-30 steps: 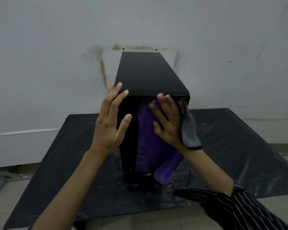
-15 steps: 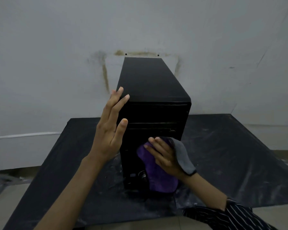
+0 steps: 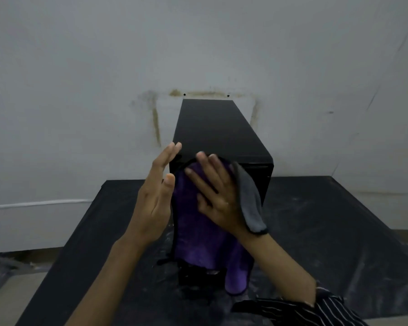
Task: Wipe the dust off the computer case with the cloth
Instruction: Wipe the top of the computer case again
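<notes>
Purple cloth (image 3: 198,222) hangs down the computer case (image 3: 222,137) front — my right hand (image 3: 218,198) presses it flat, fingers straight; my left hand (image 3: 154,198), fingers straight, rests against the case's left edge.

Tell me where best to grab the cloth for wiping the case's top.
Probably the grey flap of the cloth, pinched from the right: it folds free beside the right hand, while the purple part lies flat against the computer case.
</notes>
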